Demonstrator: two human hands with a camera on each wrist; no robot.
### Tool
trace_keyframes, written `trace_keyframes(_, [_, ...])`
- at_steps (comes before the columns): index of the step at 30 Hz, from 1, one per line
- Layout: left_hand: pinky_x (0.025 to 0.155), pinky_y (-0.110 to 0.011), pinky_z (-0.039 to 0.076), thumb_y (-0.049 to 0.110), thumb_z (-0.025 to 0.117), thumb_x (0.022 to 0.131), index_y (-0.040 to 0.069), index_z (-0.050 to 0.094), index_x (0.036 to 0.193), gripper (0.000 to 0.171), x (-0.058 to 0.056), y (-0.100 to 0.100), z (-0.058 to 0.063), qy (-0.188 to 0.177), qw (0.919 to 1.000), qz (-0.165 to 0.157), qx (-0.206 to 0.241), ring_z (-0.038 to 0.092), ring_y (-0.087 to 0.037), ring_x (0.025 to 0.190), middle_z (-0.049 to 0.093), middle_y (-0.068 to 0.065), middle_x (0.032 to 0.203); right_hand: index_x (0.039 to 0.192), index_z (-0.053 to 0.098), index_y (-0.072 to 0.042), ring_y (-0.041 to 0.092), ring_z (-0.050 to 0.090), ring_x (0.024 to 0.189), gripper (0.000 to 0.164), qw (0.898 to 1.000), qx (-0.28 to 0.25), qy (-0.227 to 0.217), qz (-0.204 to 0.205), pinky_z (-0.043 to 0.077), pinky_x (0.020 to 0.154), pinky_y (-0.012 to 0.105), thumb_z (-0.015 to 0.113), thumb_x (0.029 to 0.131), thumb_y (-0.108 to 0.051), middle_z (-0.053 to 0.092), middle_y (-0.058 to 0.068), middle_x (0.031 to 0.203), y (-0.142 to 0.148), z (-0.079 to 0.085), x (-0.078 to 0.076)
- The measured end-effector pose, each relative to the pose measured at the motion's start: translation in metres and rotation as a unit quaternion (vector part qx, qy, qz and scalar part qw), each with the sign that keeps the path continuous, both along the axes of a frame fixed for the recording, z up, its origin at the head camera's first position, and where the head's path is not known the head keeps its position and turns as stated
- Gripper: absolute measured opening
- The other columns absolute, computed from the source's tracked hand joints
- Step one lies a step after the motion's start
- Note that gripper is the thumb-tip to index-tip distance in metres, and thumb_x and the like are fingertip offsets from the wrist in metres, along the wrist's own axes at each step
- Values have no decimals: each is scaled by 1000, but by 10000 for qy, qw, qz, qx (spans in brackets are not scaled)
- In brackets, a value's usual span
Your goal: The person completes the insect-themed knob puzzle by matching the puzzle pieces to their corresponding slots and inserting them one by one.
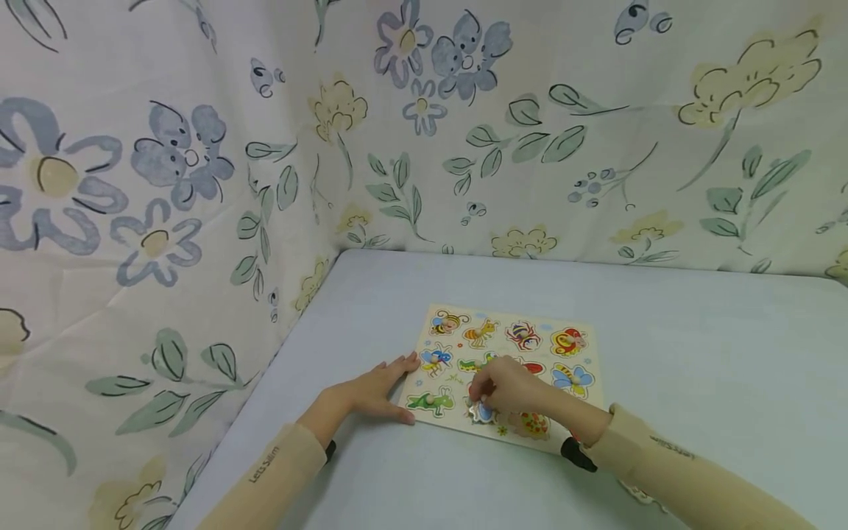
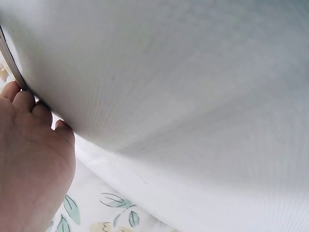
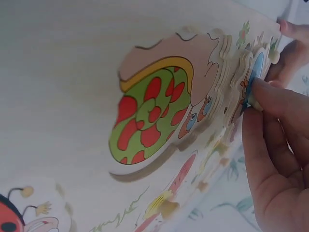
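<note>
A wooden peg puzzle board (image 1: 457, 420) with several insect pieces lies on the table. My right hand (image 1: 510, 386) is over its front part and pinches the knob of a blue-and-orange puzzle piece (image 3: 257, 67) between thumb and fingers. In the head view this piece sits low on the board, between the green grasshopper piece (image 1: 430, 402) and the snail piece (image 1: 534, 425). The snail, with its green and red shell, shows large in the right wrist view. My left hand (image 1: 377, 390) rests at the board's left edge, fingers and thumb spread.
The pale table (image 1: 695, 353) extends around the board. Partly covered by the right sleeve (image 1: 662, 449), a scalloped, light-coloured piece (image 1: 641, 495) lies near the front. Floral cloth (image 1: 530, 147) hangs behind the table and along its left side.
</note>
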State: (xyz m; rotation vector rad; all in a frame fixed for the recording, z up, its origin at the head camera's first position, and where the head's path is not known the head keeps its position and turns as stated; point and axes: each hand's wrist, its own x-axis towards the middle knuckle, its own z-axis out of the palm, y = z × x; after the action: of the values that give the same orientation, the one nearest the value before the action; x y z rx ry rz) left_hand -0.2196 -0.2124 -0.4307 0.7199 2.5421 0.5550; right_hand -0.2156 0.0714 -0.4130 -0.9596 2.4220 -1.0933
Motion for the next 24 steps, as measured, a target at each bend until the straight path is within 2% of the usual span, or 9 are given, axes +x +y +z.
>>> trace_keyframes(5, [119, -48, 13, 44, 78, 80, 4, 26, 153, 98, 0, 0, 0, 10, 10000, -5, 38, 16, -30, 147, 15, -10, 161, 76, 72, -8, 6, 53, 69, 24, 9997, 213, -6, -150, 50, 60, 19, 69, 73, 16, 66, -6, 76, -6, 0, 1])
trace_keyframes(11, [119, -47, 13, 44, 78, 80, 4, 26, 153, 98, 1, 0, 1, 4, 10000, 8, 3, 16, -30, 147, 15, -10, 161, 74, 73, -9, 6, 51, 67, 25, 9996, 239, 108, -57, 48, 58, 19, 70, 74, 15, 65, -8, 75, -9, -2, 1])
trace_keyframes(24, [120, -47, 12, 42, 78, 80, 5, 25, 153, 97, 1, 0, 1, -11, 10000, 12, 0, 16, -29, 147, 15, -9, 162, 76, 73, -9, 7, 53, 71, 21, 9994, 338, -75, 32, 50, 64, 19, 72, 77, 12, 65, -8, 76, -11, -6, -1])
